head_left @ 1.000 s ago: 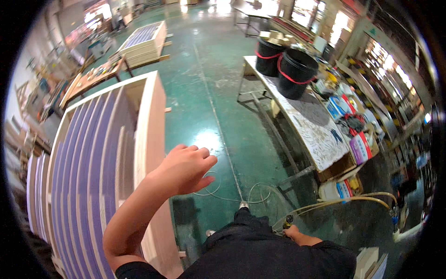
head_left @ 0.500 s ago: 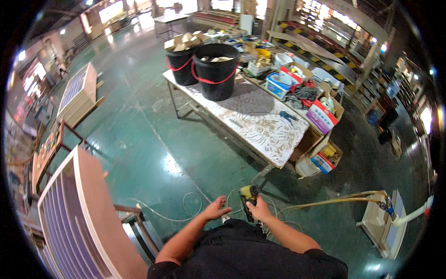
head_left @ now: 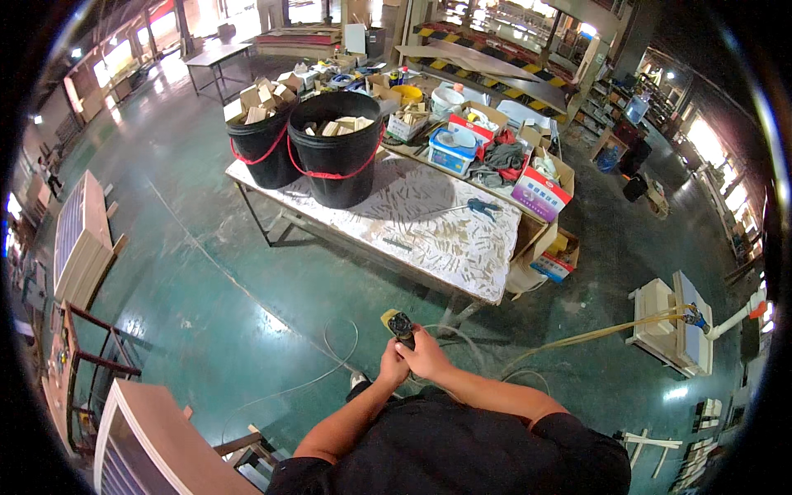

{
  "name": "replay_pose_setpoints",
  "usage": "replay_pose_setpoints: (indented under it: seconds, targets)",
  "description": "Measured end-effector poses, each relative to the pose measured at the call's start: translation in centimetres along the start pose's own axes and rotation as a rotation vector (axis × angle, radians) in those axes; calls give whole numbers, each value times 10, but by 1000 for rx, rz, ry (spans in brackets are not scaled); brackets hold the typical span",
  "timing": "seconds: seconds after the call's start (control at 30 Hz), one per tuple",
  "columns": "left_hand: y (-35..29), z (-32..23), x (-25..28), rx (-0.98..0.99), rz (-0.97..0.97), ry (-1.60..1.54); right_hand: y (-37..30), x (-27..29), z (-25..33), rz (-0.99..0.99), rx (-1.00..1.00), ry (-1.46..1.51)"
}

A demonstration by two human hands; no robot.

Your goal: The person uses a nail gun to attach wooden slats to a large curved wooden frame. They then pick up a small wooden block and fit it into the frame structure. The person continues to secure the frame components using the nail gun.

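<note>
In front of my body I hold a yellow-and-black nail gun (head_left: 401, 325). My right hand (head_left: 426, 356) is closed round its grip. Pressed against the right one, my left hand (head_left: 393, 365) has its fingers closed on the lower part of the gun, mostly hidden from above. Both hands are short of the near edge of a worktable (head_left: 445, 247). Small slivers lie scattered over its white top, along with a dark blue-handled tool (head_left: 483, 208). Two black buckets with red handles, a larger one (head_left: 334, 169) and a smaller one (head_left: 266, 157), hold wood offcuts.
A thin hose (head_left: 351, 351) loops over the green floor, and tan hoses (head_left: 586, 334) run right to a white pipe (head_left: 734, 323). Pale slatted panels (head_left: 157, 433) stand at lower left. Boxes, a blue-and-white tub (head_left: 452, 153) and cloths (head_left: 502, 157) crowd the table's far side.
My left hand, open and apart before, has come onto the nail gun beside my right hand. The gun has tilted and shifted left. My view has turned to the right.
</note>
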State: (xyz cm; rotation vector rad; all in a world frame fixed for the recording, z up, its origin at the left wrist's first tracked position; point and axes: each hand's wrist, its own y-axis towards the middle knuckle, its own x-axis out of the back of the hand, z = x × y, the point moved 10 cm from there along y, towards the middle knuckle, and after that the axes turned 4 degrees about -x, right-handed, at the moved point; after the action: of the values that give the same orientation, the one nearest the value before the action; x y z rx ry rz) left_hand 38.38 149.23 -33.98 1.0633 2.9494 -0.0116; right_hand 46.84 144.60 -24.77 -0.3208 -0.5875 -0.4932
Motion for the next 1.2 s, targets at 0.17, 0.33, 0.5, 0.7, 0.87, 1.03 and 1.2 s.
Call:
replay_pose_setpoints:
  seconds: [0.17, 0.33, 0.5, 0.7, 0.87, 1.03, 1.2]
  targets:
    - [43, 32, 57, 31, -15, 126, 44, -26, 44, -85, -31, 47]
    - [60, 53, 71, 352, 150, 44, 124, -20, 21, -246, -113, 328]
    - [41, 31, 52, 533, 461, -310, 164, 30, 14, -99, -441, 1059]
    - [35, 51, 59, 303, 805, 144, 178, 40, 64, 374, -486, 838]
    - [23, 182, 205, 613, 44, 499, 204, -13, 30, 383, -104, 367]
    - [-91, 234, 279, 1063, -108, 449, 227, -47, 21, 502, 44, 355]
    - [-138, 193, 227, 1198, -498, 60, 237, -49, -24, 487, 65, 489]
